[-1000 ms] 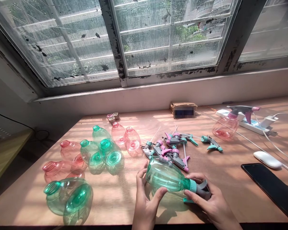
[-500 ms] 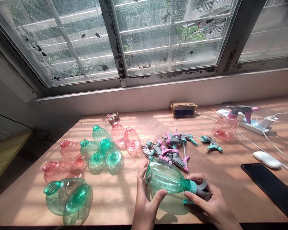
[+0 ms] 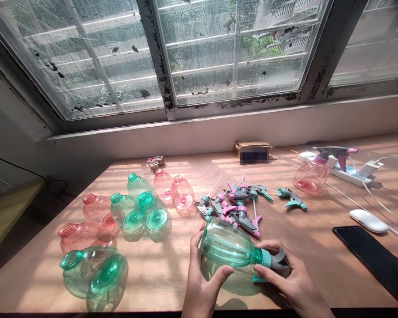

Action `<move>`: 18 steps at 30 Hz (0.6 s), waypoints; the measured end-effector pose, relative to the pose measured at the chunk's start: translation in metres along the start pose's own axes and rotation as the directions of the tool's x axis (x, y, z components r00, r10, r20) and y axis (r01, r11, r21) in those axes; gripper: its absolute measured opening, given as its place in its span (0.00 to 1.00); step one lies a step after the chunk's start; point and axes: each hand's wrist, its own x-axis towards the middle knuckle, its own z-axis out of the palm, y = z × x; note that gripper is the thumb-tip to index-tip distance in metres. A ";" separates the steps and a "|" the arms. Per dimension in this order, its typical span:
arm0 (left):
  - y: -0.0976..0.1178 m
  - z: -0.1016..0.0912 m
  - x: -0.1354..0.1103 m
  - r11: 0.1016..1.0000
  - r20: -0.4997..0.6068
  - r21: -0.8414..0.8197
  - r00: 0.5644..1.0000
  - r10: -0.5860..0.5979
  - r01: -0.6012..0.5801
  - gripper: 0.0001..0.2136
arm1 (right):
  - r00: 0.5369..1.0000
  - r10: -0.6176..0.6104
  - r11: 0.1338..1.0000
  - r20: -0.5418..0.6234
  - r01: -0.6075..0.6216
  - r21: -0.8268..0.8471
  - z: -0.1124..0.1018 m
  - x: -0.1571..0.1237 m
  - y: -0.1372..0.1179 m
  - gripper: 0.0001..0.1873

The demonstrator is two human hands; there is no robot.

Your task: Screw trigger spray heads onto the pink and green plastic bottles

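A clear green spray bottle (image 3: 228, 243) lies tilted on its side between my hands, its neck pointing right. My left hand (image 3: 204, 274) is wrapped around the base end, thumb along the near side. At the neck, my right hand (image 3: 285, 276) grips the grey and teal spray head (image 3: 268, 259), whose teal collar sits on the bottle's neck. Part of the spray head is hidden behind my right fingers. Just beyond the bottle lies a pile of grey, pink and teal spray heads (image 3: 242, 216), and one more teal spray head (image 3: 292, 198) lies apart on the right.
Green bottles (image 3: 154, 214) and pink bottles (image 3: 183, 196) without heads stand at left. A pink spray bottle with its head (image 3: 311, 173) stands at back right near a power strip (image 3: 350, 172) and cables. A phone (image 3: 371, 260), white case (image 3: 369, 220) and cardboard box (image 3: 253, 152) also lie there.
Both hands keep their grip on the green bottle, which has barely moved. My left thumb has shifted very slightly to the right. Everything else on the table is unchanged.
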 end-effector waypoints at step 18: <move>-0.005 -0.002 0.004 0.999 -0.009 -0.025 0.999 0.033 -0.033 0.33 | 1.000 -0.027 0.999 -0.002 0.027 -0.018 -0.001 0.001 0.002 0.14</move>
